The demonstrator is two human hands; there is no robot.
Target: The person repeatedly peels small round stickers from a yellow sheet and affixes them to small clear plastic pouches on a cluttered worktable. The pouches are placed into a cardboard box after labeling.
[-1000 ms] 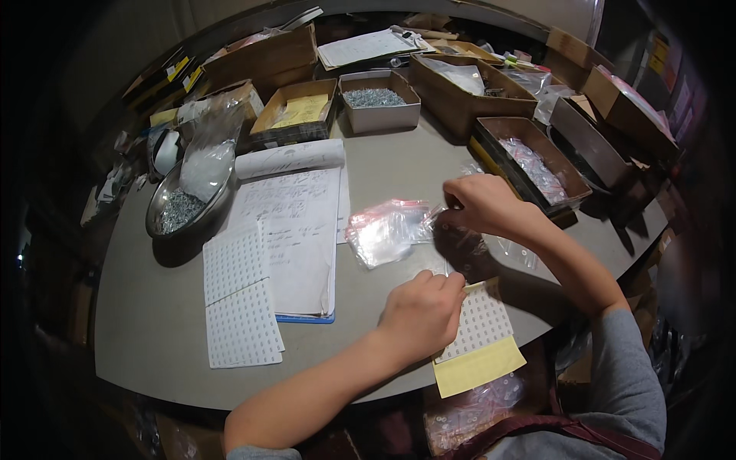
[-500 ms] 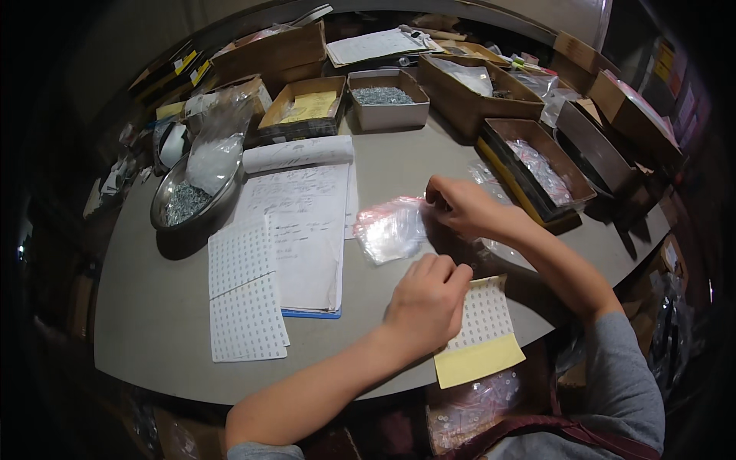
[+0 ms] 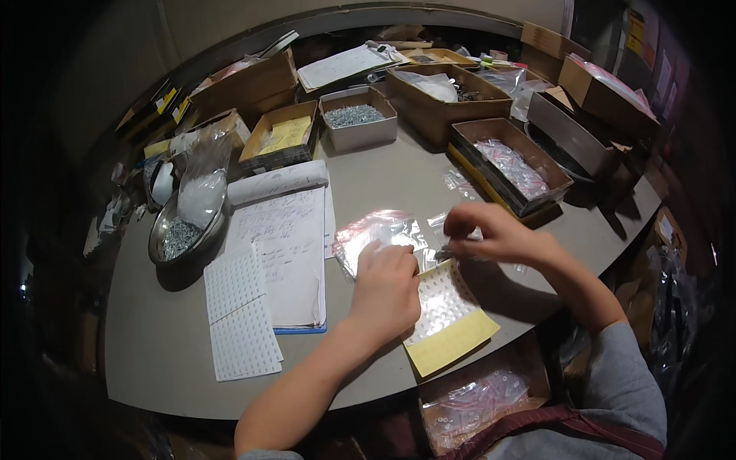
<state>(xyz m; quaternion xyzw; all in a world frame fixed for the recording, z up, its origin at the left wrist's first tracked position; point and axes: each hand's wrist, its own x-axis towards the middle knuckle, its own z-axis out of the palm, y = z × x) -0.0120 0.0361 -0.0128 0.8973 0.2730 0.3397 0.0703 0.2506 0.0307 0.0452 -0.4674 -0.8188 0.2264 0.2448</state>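
My left hand [image 3: 386, 290] is closed, fingers bent down over the near edge of a pile of clear zip bags [image 3: 377, 230] with reddish seams. It lies against the left edge of a white label sheet [image 3: 448, 295] with a yellow strip [image 3: 452, 343]; what its fingertips hold is hidden. My right hand [image 3: 494, 236] is closed in a pinch just above the sheet's far edge. A clear plastic bag [image 3: 437, 224] shows at its fingertips, between the two hands.
To the left lie another label sheet [image 3: 239, 318], a written notepad [image 3: 284, 238] and a metal bowl [image 3: 156, 244] of small metal parts. Boxes line the back, including a white one [image 3: 364, 138] with metal pieces and a dark one [image 3: 491, 180] with filled bags. An open box [image 3: 537, 368] sits below the table edge.
My right hand has come away from the bag pile, nearer to me, with a clear bag at its fingers. My left hand and the label sheet have shifted left, and the sheet is turned.
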